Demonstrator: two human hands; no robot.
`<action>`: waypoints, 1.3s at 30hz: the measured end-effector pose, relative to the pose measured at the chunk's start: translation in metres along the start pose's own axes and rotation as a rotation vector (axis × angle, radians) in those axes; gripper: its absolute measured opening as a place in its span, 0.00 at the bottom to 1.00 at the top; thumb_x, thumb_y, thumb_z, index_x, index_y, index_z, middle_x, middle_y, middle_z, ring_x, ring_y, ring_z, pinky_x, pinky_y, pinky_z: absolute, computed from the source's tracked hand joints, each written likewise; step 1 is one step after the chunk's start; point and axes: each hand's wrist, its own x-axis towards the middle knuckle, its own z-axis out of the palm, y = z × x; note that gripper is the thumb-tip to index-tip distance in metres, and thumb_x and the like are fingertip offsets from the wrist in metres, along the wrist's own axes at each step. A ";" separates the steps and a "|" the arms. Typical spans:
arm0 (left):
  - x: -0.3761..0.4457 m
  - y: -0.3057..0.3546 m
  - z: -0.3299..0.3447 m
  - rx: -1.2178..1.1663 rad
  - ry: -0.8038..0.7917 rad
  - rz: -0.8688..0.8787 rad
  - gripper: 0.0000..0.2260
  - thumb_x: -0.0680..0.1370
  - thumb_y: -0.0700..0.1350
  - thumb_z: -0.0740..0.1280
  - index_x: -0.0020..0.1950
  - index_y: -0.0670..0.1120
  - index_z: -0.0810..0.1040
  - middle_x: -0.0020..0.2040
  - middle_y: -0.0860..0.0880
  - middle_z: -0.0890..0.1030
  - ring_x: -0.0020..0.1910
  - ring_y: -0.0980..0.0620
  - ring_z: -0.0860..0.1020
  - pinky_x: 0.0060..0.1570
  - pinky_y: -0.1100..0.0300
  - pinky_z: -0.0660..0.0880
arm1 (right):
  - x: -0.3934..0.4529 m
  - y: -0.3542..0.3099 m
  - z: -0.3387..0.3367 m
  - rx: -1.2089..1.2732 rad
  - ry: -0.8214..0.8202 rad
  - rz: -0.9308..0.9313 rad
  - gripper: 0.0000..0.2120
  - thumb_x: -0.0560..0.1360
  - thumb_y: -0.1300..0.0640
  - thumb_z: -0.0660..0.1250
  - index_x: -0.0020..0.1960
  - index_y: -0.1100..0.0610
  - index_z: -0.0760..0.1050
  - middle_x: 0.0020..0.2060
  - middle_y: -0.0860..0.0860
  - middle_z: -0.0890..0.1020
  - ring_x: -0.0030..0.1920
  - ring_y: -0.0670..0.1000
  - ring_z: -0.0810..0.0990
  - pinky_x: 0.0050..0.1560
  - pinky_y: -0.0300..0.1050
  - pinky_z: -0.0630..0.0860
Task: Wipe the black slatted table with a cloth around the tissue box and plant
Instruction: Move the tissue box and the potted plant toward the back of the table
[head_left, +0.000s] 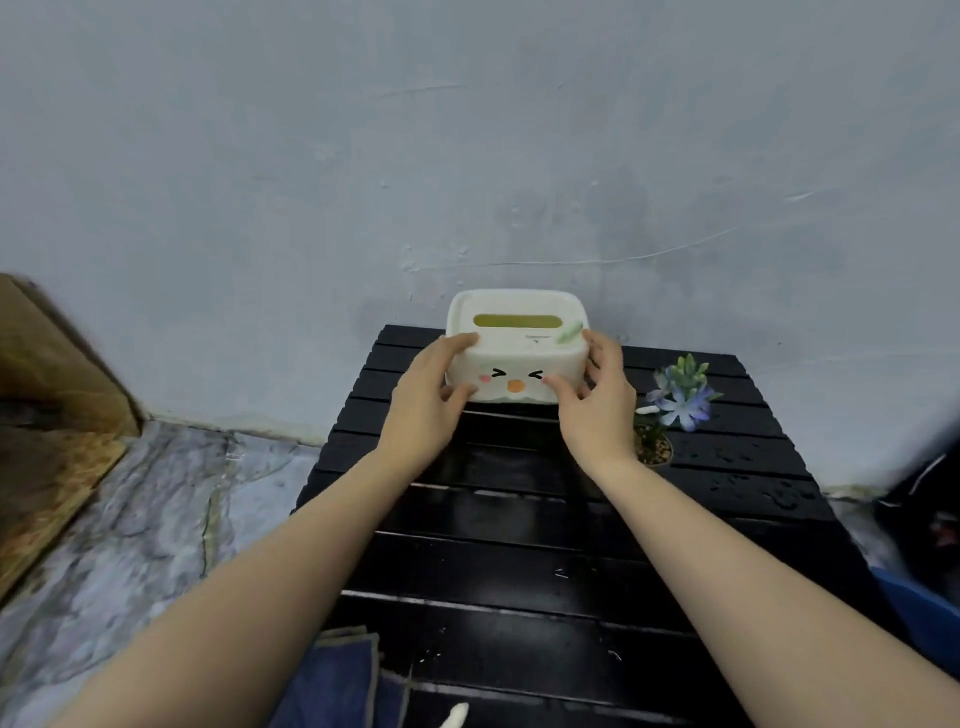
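At the 12 o'clock end of the black slatted table (519, 571), we reach both arms straight out: our left hand (423, 400) clasps the white plastic tissue box (514, 353) at its 9 o'clock side, our right hand (597, 402) at 3 o'clock. Beside it stands the small potted plant (675, 400); a blue folded cloth (337, 680) lies at 7 o'clock.

pale blue-grey wall (467, 130) scuffed, behind | marbled grey floor (130, 519) at left | brown wooden board (47, 405) at far left | blue container (924, 613) at right edge, partly cut off
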 end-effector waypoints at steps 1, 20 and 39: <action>0.009 -0.004 0.003 0.012 -0.002 0.006 0.26 0.76 0.37 0.69 0.67 0.61 0.70 0.65 0.58 0.74 0.64 0.53 0.75 0.57 0.55 0.80 | 0.008 0.003 0.005 -0.004 0.010 0.009 0.27 0.75 0.62 0.73 0.67 0.43 0.67 0.64 0.47 0.77 0.66 0.49 0.75 0.67 0.54 0.76; 0.059 -0.050 0.025 0.172 -0.149 -0.010 0.32 0.78 0.36 0.65 0.75 0.62 0.61 0.72 0.52 0.69 0.67 0.51 0.71 0.65 0.49 0.74 | 0.060 0.032 0.023 -0.247 -0.112 0.070 0.27 0.79 0.61 0.67 0.73 0.49 0.59 0.66 0.53 0.73 0.64 0.53 0.73 0.63 0.50 0.74; -0.064 0.086 -0.030 -0.011 0.044 0.138 0.11 0.77 0.44 0.68 0.59 0.49 0.76 0.52 0.53 0.79 0.48 0.56 0.78 0.44 0.69 0.74 | -0.109 -0.061 -0.037 -0.130 -0.078 -0.198 0.21 0.80 0.57 0.65 0.72 0.49 0.69 0.67 0.47 0.75 0.70 0.48 0.70 0.71 0.53 0.70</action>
